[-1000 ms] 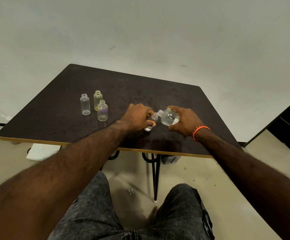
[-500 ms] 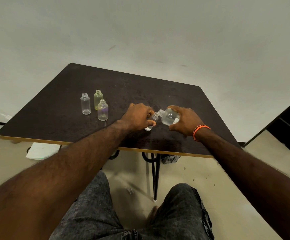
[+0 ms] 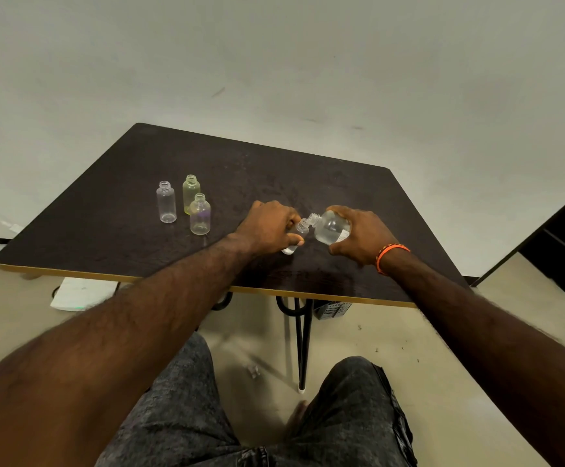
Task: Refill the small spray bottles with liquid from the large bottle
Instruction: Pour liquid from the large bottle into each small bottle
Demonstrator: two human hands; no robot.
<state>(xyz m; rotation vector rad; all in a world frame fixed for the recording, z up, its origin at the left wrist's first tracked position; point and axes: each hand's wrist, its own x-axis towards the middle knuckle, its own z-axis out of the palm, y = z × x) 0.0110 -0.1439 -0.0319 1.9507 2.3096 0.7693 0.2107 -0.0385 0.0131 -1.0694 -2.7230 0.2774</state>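
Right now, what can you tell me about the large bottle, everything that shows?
The large bottle looks like clear plastic, rounded, with a short threaded neck, no cap, and a white label near its base. Clear liquid sits inside. The right hand grips it, tilted over, neck pointing left and meeting the mouth of the small bottle that the left hand holds on the table.

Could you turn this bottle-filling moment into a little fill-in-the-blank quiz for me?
1. The right hand tips the large bottle so that its neck meets the mouth of the small bottle gripped by the ____ hand.
2. Away from the hands, ____ small bottles stand uncapped on the table.
3. The wristband on the right wrist is ____.

Missing words: left; three; orange
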